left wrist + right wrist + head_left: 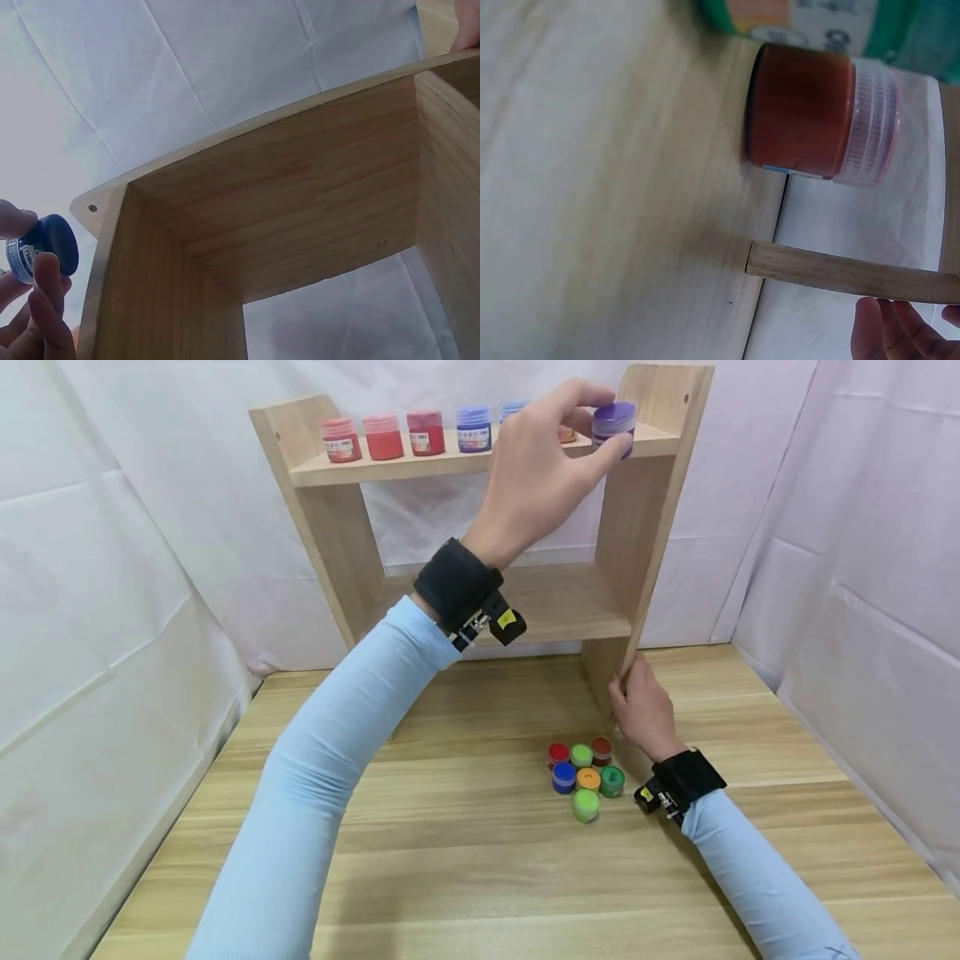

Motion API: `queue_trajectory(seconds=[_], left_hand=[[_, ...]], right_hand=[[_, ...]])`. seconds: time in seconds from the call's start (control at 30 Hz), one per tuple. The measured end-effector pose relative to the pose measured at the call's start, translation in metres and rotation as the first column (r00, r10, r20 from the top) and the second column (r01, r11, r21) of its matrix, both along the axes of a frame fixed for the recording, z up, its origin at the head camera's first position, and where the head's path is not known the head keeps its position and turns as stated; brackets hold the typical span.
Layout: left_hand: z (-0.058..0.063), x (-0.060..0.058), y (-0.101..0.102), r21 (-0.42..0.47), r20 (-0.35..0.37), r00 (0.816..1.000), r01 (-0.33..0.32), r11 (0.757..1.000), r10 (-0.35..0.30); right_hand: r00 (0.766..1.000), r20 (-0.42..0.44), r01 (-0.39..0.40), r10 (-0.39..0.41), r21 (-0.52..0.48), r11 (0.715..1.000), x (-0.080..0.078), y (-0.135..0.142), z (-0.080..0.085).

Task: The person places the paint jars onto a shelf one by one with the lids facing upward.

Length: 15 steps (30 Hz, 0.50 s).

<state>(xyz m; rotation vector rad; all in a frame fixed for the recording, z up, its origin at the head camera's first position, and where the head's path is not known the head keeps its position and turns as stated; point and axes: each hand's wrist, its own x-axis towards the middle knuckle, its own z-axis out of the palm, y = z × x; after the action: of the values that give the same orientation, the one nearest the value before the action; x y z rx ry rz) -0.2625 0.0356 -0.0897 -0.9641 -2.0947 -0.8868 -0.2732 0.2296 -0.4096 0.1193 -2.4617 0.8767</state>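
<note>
Purple jar (pixel 613 425) pinched by left hand (pixel 536 468), right hand (pixel 642 710) gripping shelf (pixel 645 535), wooden table (pixel 450 860), white drapes (pixel 112 568)

Setting was staged recording booth, not lived-in room. White cloth backdrop (pixel 135 568) draped on all visible sides. Plain wooden table (pixel 465 877) carried small wooden shelf (pixel 480 527). Small paint jars (pixel 585 775) sat clustered on table; more jars (pixel 405 435) lined top shelf. Wrist-mounted cameras (pixel 506 625) were strapped to both arms.
</note>
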Motion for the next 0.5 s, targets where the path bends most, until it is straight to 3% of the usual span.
queue_trajectory(seconds=[0.3,0.5], left_hand=[[0.000,-0.010,0.003,0.003,-0.002,0.996,-0.086,0.996,0.087],[0.003,-0.013,0.005,-0.069,-0.078,0.977,-0.204,0.977,0.198]], right_hand=[[1.000,0.008,-0.007,0.007,-0.017,1.000,0.003,-0.002,-0.001],[1.000,0.008,-0.015,0.015,-0.019,1.000,0.002,-0.004,0.001]])
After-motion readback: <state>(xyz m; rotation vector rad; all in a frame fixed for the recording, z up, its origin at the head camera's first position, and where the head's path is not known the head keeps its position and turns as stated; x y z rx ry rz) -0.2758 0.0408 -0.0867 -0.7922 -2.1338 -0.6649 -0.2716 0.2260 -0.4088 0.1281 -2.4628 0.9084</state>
